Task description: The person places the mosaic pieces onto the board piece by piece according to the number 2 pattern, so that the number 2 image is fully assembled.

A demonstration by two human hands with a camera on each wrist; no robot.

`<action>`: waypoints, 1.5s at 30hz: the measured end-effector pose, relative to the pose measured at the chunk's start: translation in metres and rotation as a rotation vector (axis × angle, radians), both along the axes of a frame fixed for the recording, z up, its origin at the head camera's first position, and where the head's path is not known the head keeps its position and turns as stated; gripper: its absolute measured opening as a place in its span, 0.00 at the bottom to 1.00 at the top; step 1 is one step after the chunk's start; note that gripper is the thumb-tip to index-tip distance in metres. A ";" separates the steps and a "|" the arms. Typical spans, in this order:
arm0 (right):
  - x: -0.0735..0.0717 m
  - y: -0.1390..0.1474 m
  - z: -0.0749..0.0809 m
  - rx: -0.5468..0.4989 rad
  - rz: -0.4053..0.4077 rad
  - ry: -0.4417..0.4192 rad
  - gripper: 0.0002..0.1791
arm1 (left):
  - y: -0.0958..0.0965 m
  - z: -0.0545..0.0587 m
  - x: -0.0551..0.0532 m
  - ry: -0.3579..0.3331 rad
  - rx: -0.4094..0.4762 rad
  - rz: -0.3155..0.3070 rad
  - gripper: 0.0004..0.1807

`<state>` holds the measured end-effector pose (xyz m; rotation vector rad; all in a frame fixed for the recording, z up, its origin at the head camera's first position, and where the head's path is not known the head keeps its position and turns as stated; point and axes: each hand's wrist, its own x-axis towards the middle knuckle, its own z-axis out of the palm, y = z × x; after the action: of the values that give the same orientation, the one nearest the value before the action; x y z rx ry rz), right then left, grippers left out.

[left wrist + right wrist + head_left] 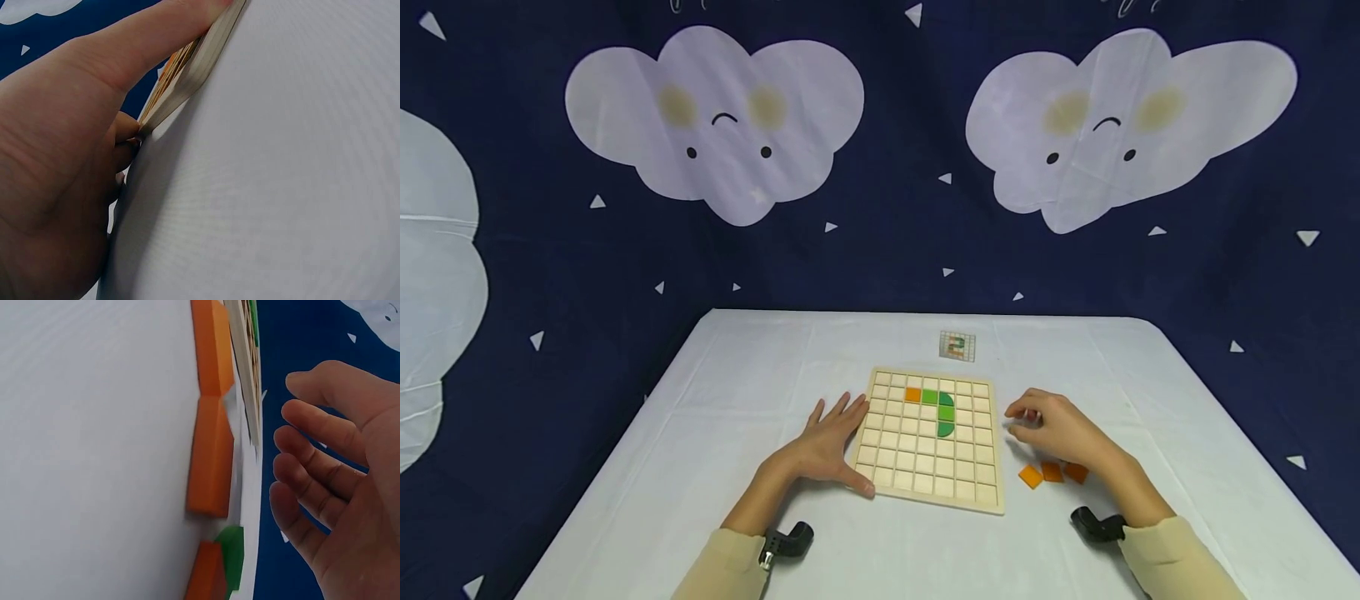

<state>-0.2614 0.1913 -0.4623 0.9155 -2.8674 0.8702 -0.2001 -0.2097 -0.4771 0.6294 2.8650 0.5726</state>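
A wooden grid board lies on the table, bearing an orange square, several green squares and dark-green rounded pieces in its upper part. My left hand rests at the board's left side with fingers spread; in the left wrist view its thumb touches the board's edge. Right of the board, my right hand hovers with loosely bent fingers and nothing between them. Below it lie orange square tiles. The right wrist view shows orange tiles and a green piece behind one.
A small pattern card showing a coloured grid lies beyond the board. White cloth covers the table. A dark blue curtain with clouds hangs behind.
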 end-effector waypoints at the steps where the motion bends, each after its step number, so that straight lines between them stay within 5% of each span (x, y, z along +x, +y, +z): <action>1: 0.000 0.002 -0.001 0.006 -0.007 0.001 0.09 | 0.000 0.000 0.000 0.000 -0.001 -0.002 0.78; 13: 0.005 0.022 -0.005 0.038 -0.096 -0.003 0.12 | -0.001 -0.001 0.002 0.011 0.010 -0.014 0.78; 22: 0.007 0.036 -0.007 0.153 -0.180 0.034 0.17 | 0.000 0.000 0.003 0.006 0.018 -0.013 0.78; 45: 0.004 0.051 -0.006 0.101 -0.249 -0.083 0.14 | -0.001 -0.001 0.001 0.008 0.004 -0.006 0.78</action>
<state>-0.2578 0.2423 -0.4680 0.5218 -3.0327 0.7620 -0.1993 -0.2109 -0.4780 0.6426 2.8695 0.5765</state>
